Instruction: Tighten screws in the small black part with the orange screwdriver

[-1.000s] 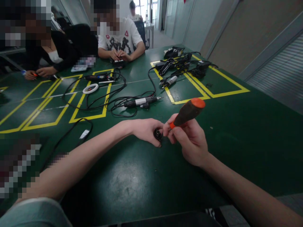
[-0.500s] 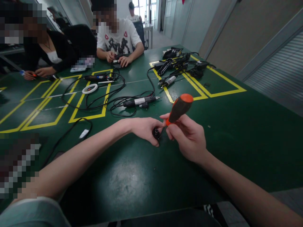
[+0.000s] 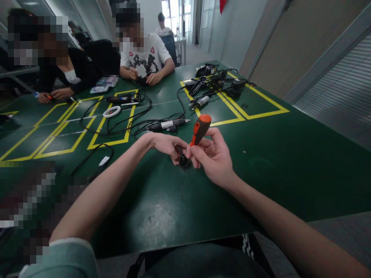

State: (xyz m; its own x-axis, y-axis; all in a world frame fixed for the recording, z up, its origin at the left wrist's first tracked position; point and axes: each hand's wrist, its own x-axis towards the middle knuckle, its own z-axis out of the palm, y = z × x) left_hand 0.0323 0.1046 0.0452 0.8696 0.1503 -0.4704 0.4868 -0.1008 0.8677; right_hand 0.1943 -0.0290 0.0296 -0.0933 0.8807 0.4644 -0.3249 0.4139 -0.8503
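Observation:
My right hand is closed round a screwdriver with a black grip and orange cap, held nearly upright. Its shaft points down into a small black round part that rests on the green table. My left hand pinches that part from the left, fingers curled over its top. The screwdriver's tip is hidden between my fingers.
Beyond my hands lie a corded electric screwdriver, tangled black cables, a white tape ring and a pile of tools inside yellow floor-tape boxes. Two people sit at the far side, handling small items.
The screwdriver handle swung from leaning right to nearly upright. Both my hands and the black part shifted slightly left and farther up the table.

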